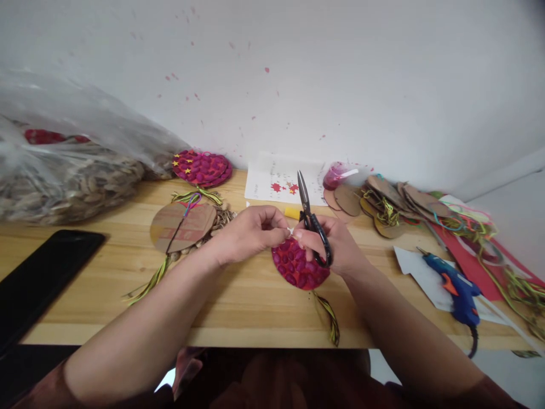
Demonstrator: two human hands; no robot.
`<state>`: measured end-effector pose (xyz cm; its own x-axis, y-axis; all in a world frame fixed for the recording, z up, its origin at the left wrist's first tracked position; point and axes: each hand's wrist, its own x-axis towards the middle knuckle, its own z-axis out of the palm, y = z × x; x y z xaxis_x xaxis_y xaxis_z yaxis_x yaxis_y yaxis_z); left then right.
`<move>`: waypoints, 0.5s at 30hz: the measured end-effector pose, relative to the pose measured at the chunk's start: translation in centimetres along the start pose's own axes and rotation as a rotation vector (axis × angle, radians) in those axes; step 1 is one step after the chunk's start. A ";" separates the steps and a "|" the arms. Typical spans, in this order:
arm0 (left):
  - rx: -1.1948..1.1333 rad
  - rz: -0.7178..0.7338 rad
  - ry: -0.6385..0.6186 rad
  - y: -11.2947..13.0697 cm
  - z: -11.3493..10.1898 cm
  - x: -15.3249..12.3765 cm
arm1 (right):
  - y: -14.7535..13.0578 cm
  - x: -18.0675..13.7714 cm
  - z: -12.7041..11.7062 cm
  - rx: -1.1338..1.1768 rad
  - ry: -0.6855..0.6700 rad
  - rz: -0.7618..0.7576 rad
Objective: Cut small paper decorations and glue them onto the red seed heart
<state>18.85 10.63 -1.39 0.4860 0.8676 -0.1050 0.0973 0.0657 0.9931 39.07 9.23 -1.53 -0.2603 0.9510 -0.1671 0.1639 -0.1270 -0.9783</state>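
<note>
- Step in hand, as judged: close fingertip work on a small white scrap (291,231), both hands meeting at it over the far edge of a magenta disc (300,270).
- Next move, as judged: calls for a fine, steady pinch, with the scissors (304,193) kept clear of the left fingers.
- Left hand (261,230): palm turned inward, wrist slightly bent, thumb and forefinger closed, apparently on the scrap.
- Right hand (336,241): fingers curled about the scissors' black handles, blades together and pointing up and away; thumb and fingertip brought to the scrap. How firmly it pinches there cannot be told.
- Forearms: both reaching in from the near edge, converging at the disc.
- Magenta disc: lying on the wooden table (238,318), below the fingers, its far edge partly hidden; contact with the hands uncertain. Yellow-green tassel (328,318) trailing toward the near edge.
- Beyond the hands: yellow piece (292,213); paper sheet (258,184) bearing red stars (276,187).
- To the right, well apart: blue glue gun (457,289), lying partly on white paper (415,275).
</note>
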 end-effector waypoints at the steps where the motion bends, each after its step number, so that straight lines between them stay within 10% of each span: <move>1: -0.003 0.004 0.013 0.0 0.0 0.0 | 0.0 0.0 0.1 -0.006 -0.007 0.004; 15: -0.179 -0.068 0.076 -0.2 0.3 0.6 | -0.1 0.0 0.4 -0.010 0.071 -0.010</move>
<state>19.38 10.96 -1.63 0.4157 0.8926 -0.1745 -0.0313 0.2058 0.9781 38.67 9.10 -1.44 -0.1944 0.9697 -0.1476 0.1716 -0.1146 -0.9785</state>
